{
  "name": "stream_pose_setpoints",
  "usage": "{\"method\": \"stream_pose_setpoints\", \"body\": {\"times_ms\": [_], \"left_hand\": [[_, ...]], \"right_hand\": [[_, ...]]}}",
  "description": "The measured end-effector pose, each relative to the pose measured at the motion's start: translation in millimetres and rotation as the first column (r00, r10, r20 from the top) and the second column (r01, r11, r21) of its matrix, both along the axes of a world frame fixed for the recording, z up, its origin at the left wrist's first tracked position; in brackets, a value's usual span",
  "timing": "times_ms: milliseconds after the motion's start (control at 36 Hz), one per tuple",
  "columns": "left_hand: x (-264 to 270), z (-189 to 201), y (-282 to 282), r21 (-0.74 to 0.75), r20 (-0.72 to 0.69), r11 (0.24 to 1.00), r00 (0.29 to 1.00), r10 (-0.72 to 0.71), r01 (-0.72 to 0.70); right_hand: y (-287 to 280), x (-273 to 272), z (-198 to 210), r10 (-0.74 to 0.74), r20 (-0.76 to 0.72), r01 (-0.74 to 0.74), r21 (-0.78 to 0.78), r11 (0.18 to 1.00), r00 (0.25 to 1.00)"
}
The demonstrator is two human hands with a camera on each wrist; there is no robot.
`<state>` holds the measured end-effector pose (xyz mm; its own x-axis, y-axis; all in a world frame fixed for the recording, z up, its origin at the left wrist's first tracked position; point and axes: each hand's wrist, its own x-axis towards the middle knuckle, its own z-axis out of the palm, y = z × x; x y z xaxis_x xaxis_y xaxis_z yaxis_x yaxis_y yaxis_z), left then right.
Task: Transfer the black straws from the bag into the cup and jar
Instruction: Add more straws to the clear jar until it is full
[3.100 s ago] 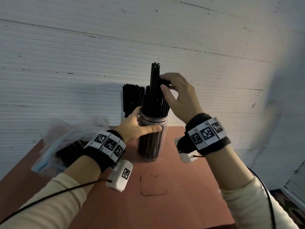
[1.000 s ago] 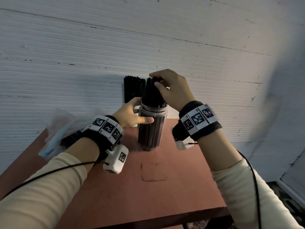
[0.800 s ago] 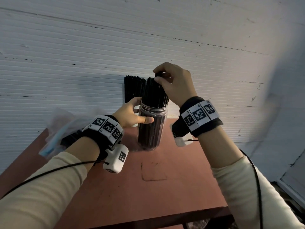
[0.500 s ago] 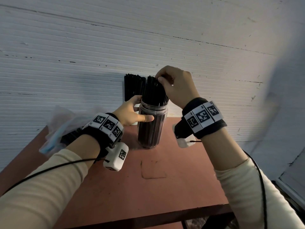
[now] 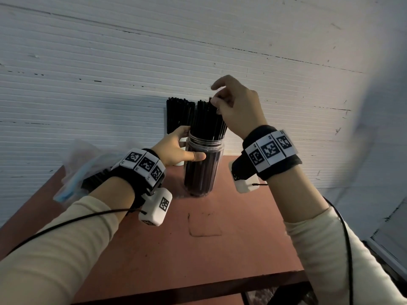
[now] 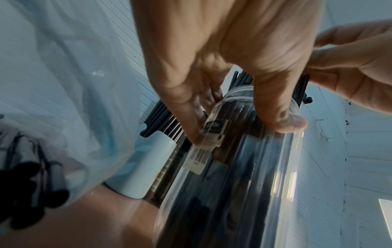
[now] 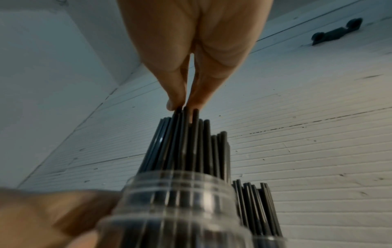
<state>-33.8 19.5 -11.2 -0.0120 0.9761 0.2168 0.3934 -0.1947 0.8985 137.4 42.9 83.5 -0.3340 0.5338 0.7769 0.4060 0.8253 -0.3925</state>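
A clear plastic jar [image 5: 204, 166] packed with black straws [image 5: 209, 122] stands upright on the reddish table [image 5: 198, 249]. My left hand [image 5: 189, 146] grips the jar just under its rim, thumb in front [image 6: 282, 120] and fingers behind. My right hand [image 5: 214, 102] is over the jar, and its fingertips [image 7: 176, 100] pinch the tops of a few straws [image 7: 186, 142], the index finger raised. Behind the jar a white cup [image 6: 144, 167] holds more straws [image 5: 179, 113]. The clear bag [image 5: 88, 164] lies at the left with straws [image 5: 94, 181] in it.
A white ribbed wall [image 5: 198, 51] rises directly behind the cup and jar. The table's front edge [image 5: 198, 289] is near me and its right edge runs below my right forearm. A faint square mark [image 5: 204, 225] shows on the table in front of the jar.
The straw bundle that stood high out of the jar three seconds ago has sunk level with the others. My right hand stays at the straw tops, its index finger now raised. The left hand kept its grip.
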Motion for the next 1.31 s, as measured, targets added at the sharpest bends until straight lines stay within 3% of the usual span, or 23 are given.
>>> {"method": "stream_pose_setpoints", "body": {"times_ms": [83,278,361,528,778,917,1305], "left_hand": [[-1,-2,1,0.006,-0.01,1.0,1.0,0.011,-0.01],[0,-2,-2,0.006,-0.008,1.0,1.0,0.012,-0.012],[2,-1,-5,0.019,-0.013,1.0,1.0,0.024,-0.023],[5,2,-9,0.028,-0.035,0.998,0.998,0.049,-0.048],[6,3,-11,0.024,-0.054,0.999,0.997,0.05,-0.049],[5,1,-8,0.014,-0.047,0.999,0.998,0.048,-0.048],[14,-4,-20,0.016,0.003,0.998,0.998,-0.061,0.061]], "right_hand": [[0,4,-12,-0.001,-0.049,0.005,0.097,0.995,0.999],[-5,11,-49,-0.052,0.054,0.043,0.155,0.987,0.997],[-7,11,-44,-0.024,0.048,0.016,0.152,0.988,0.999],[-3,7,-41,-0.05,0.261,0.015,0.133,0.991,0.964],[-11,6,-43,-0.014,0.211,-0.008,0.106,0.994,0.977],[-11,2,-48,-0.037,0.294,-0.007,0.149,0.989,0.955],[-12,3,-55,-0.063,0.315,0.011,0.164,0.986,0.947]]}}
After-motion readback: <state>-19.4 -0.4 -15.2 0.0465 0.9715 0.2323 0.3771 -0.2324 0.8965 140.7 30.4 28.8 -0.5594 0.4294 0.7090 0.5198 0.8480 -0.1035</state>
